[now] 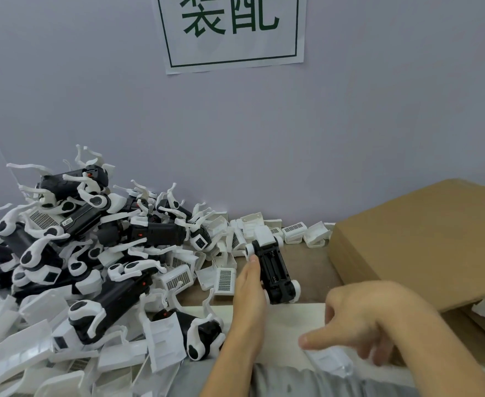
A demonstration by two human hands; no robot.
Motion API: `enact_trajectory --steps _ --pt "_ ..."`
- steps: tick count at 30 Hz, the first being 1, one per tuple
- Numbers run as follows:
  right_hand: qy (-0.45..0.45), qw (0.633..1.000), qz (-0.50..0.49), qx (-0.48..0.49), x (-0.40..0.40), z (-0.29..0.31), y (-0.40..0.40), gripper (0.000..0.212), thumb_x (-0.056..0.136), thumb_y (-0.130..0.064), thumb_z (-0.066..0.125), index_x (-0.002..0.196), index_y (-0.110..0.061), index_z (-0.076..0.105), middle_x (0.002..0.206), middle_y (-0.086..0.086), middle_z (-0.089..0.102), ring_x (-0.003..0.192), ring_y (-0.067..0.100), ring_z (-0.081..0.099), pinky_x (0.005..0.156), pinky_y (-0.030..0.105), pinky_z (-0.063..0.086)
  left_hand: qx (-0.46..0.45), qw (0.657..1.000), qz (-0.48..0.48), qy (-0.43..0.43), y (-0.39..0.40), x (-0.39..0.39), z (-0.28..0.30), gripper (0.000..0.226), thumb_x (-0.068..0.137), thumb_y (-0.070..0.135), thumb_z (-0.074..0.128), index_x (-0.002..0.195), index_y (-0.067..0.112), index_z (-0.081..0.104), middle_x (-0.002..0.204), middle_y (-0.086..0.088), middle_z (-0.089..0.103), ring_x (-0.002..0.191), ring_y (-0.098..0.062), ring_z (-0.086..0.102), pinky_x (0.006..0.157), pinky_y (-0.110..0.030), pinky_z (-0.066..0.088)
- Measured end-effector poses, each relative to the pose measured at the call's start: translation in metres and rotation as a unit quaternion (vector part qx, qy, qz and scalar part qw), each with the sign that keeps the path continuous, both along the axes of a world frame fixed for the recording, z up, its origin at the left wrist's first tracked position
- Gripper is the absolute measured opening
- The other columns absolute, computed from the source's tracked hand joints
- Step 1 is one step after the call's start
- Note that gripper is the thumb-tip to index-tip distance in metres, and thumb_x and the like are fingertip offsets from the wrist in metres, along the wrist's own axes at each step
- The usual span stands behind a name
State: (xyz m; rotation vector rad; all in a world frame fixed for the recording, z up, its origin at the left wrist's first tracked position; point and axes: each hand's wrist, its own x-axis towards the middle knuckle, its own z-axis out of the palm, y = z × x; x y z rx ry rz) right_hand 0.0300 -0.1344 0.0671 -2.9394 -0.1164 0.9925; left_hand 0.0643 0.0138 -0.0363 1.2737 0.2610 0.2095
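**Left hand grips black toy body, right hand curled over a white piece**

Far left: a pile of toy parts (86,253), black bodies with white legs, heaped against the wall. Just right of it, white covers (225,280) with grille faces lie loose on the table (313,262).

The left hand (248,293) reaches forward from the bottom centre with the forearm straight and its back toward the pile. Its thumb (254,260) lies along the left side of the toy body (274,267). The other fingers are hidden behind the toy, wrapped round it.

The toy body sits centre frame, just right of the covers. Its open battery bay faces up, its long axis points away, and white wheels show at the corners.

The right hand (378,319) is lower right, near the table's front edge. The wrist is bent, the fingers curl down and the thumb sticks out to the left. It hangs over a blurred white piece (331,361); whether it grips that piece, cannot tell.

Far right: stacked cardboard (424,233). A sign (232,30) hangs on the wall above.
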Motion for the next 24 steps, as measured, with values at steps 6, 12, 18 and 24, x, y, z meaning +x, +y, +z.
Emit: enact_trajectory --steps 6,12,18,24 --pt "-0.046 0.996 0.072 -0.024 0.005 -0.026 0.023 0.037 0.083 -0.05 0.069 0.08 -0.019 0.049 0.077 -0.004 0.054 0.06 0.011 0.049 0.051 0.023 0.037 -0.002 1.0 -0.001 0.002 0.001 0.0 -0.001 0.045 0.105 0.046 0.043 0.135 0.018 0.062 0.133 -0.004 0.066 0.125 -0.019 0.06 0.114 -0.046 0.041" --pt "-0.202 0.977 -0.004 0.075 0.016 -0.021 0.005 0.028 0.088 -0.04 0.061 0.106 -0.019 0.061 0.099 -0.002 0.058 0.089 0.019 0.062 0.066 0.024 0.047 -0.011 1.0 -0.009 0.0 0.001 0.0 -0.001 0.047 0.105 0.045 0.042 0.14 0.017 0.057 0.14 -0.004 0.061 0.131 -0.021 0.056 0.116 -0.047 0.038" --pt "-0.309 0.891 -0.075 0.323 0.028 -0.017 -0.003 0.052 0.077 -0.023 0.073 0.124 -0.027 0.052 0.106 -0.012 0.054 0.089 0.002 0.055 0.063 0.015 0.041 -0.01 1.0 -0.015 0.007 0.001 0.0 0.001 0.043 0.105 0.043 0.043 0.138 0.021 0.059 0.137 0.0 0.063 0.129 -0.018 0.056 0.116 -0.046 0.039" --pt "-0.45 0.701 -0.156 0.53 0.032 -0.038 0.031 0.031 0.081 -0.026 0.076 0.111 -0.025 0.069 0.096 -0.013 0.067 0.088 -0.001 0.062 0.075 0.019 0.048 -0.003 1.0 -0.01 -0.019 -0.001 0.0 0.0 0.038 0.106 0.039 0.041 0.126 0.021 0.068 0.12 -0.002 0.073 0.116 -0.02 0.065 0.108 -0.048 0.047"
